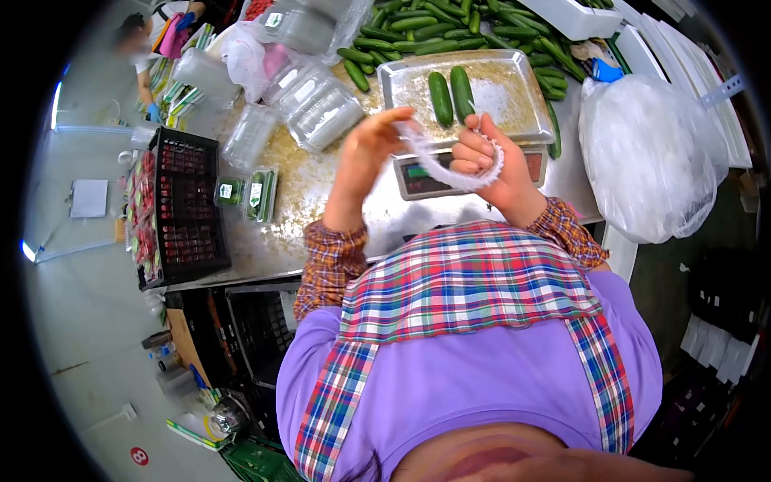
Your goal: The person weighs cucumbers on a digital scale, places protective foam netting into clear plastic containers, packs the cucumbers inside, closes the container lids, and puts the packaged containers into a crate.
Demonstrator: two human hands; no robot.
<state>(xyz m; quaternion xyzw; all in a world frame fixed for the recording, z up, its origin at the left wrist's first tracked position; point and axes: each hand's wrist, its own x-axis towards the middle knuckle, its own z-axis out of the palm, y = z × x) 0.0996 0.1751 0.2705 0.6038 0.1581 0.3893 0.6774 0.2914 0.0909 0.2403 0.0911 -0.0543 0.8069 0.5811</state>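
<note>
My right hand [496, 165] has its fingers curled closed around one end of a white ruffled strip [438, 167], which hangs in a loop between my hands. At the strip's other end is my left hand [373, 149], fingers partly bent and slightly blurred; they seem to pinch it. Just beyond my hands, two cucumbers [441, 100] lie side by side on the worn metal tray [393, 80] of a weighing scale [418, 183]. The scale's display is partly covered by my right hand and the strip.
Loose cucumbers [450, 32] are piled at the back. Stacked clear plastic boxes [317, 108] and packed cucumber boxes [259, 197] stand to the left, by a black crate [189, 209]. A large plastic bag [646, 157] is at right. Another person's gloved hand [154, 112] shows far left.
</note>
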